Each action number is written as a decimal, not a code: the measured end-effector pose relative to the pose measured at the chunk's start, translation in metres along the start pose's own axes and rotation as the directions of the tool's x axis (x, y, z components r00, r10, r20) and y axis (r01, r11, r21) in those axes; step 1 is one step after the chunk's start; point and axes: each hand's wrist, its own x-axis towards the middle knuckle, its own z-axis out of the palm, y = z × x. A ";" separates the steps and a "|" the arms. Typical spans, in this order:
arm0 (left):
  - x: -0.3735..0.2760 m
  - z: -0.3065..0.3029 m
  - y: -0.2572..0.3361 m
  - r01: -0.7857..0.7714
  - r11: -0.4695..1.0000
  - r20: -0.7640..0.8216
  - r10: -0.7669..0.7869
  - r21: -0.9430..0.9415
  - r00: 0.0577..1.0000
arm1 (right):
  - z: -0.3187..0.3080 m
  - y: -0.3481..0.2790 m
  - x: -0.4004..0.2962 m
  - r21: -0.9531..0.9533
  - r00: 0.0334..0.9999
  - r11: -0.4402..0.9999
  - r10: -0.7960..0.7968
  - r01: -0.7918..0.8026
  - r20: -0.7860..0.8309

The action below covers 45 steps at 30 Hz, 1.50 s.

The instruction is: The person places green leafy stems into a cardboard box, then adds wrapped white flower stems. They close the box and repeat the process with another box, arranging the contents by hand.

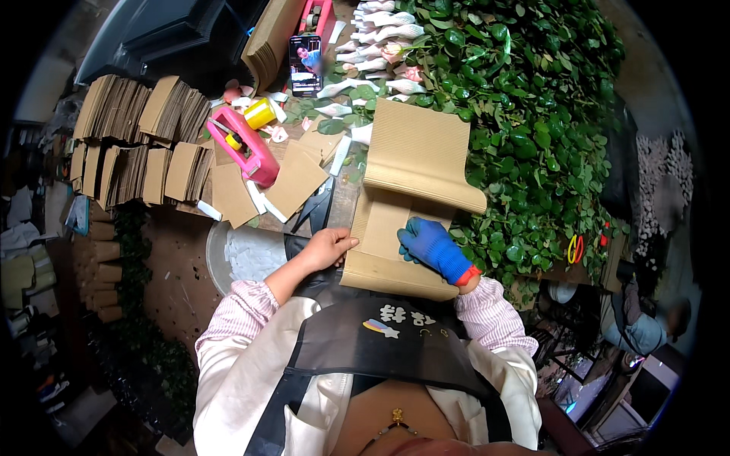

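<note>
A sheet of corrugated cardboard [419, 148] lies before me, its far part curled over and its near edge bent up, with a flat cardboard piece [389, 219] on its middle. My left hand [328, 249] is bare and pinches the sheet's left edge between thumb and fingers. My right hand [430, 245], in a blue knitted glove, rests with curled fingers on the sheet's middle; whether it holds anything is hidden. Left of the sheet lie black-handled scissors [319, 205], a pink tape dispenser [245, 148] and loose cardboard pieces [299, 176].
Leafy rose stems [513, 131] are heaped on the right, near white foam-net sleeves [393, 28]. Cardboard stacks [171, 108] stand at the left. A phone [306, 65] leans by another pink dispenser [325, 17]. A tub of white strips [251, 251] stands below the table edge. Another person [639, 328] is at far right.
</note>
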 end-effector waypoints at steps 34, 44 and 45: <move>0.018 0.011 0.063 -0.646 0.233 0.231 0.803 0.726 0.550 | -0.150 0.010 0.028 -0.537 0.114 0.538 -0.767 0.649 -0.631; 0.016 0.010 0.062 -0.627 0.284 0.220 0.768 0.725 0.602 | -0.198 0.025 0.013 -0.374 0.349 0.781 -0.577 0.501 -0.738; 0.014 0.010 0.061 -0.628 0.286 0.221 0.766 0.724 0.603 | -0.220 0.023 0.026 -0.478 0.280 0.788 -0.595 0.388 -0.753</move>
